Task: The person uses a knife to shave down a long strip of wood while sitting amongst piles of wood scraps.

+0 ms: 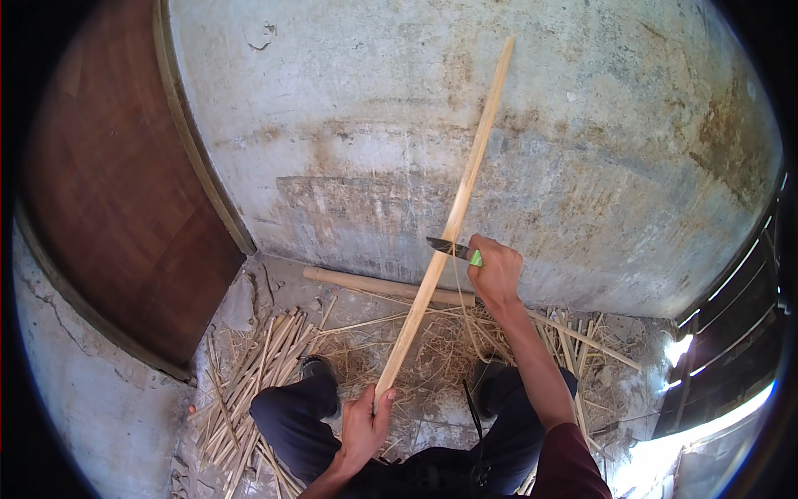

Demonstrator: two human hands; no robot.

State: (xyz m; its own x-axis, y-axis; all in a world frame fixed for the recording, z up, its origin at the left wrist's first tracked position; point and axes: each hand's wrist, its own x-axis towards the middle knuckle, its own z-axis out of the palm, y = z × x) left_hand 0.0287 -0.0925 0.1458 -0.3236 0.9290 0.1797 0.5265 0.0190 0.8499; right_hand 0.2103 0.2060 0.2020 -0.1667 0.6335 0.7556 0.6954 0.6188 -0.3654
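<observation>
My left hand (363, 427) is closed around the near end of a long, pale bamboo strip (420, 303). The strip slants up and away to the right, its narrow far end in front of the wall. In my right hand (497, 270) is a knife (447, 245) with a dark blade and a green handle, mostly covered by my fingers. The blade lies across the strip near its middle, touching it. A thin shaving (462, 299) curls down from the blade toward the floor.
Bamboo sticks (253, 391) lie heaped by my left leg, and more sticks (582, 349) are at the right. A thick pole (366, 281) rests along the foot of the stained wall (349, 200). Shavings (440, 345) litter the floor between my feet. A brown door (125, 183) stands at left.
</observation>
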